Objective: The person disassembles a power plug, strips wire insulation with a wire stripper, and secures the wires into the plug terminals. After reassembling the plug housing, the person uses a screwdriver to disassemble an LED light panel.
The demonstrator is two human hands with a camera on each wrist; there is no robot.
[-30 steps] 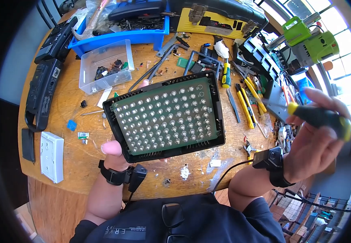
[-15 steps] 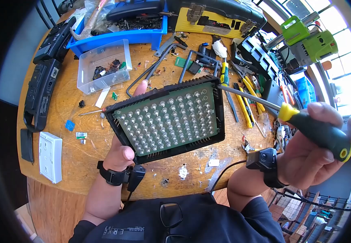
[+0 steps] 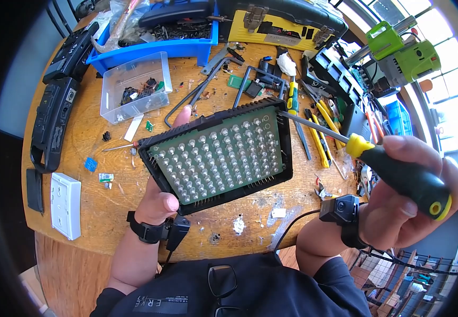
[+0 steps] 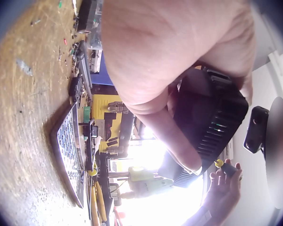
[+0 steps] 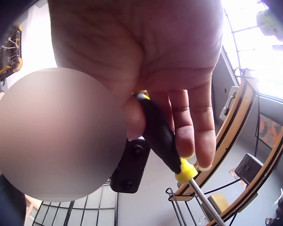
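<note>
My left hand [image 3: 157,205] grips a black vented housing [image 3: 289,177] by its left side, thumb at the near corner and a fingertip showing beyond the far edge. Inside the housing lies a green circuit board [image 3: 202,171] set with rows of clear LEDs, tilted and facing up. My right hand [image 3: 416,190] holds a screwdriver [image 3: 408,177] with a dark green and yellow handle. Its metal shaft runs leftward, the tip at the board's upper right corner. In the right wrist view the fingers wrap the screwdriver handle [image 5: 160,134]. From the left wrist view, the housing's slotted back [image 4: 212,122] shows.
Behind stand a clear plastic box [image 3: 136,87] of scraps, a blue bin [image 3: 186,53] and a yellow-black toolbox [image 3: 287,26]. Cutters and pliers [image 3: 324,132] lie to the right, below a green drill [image 3: 411,61]. A white plastic cover [image 3: 66,205] lies left.
My right hand has swung the screwdriver's tip onto the upper right corner of the board, then lowered the handle slightly. The housing has tilted in my left hand.
</note>
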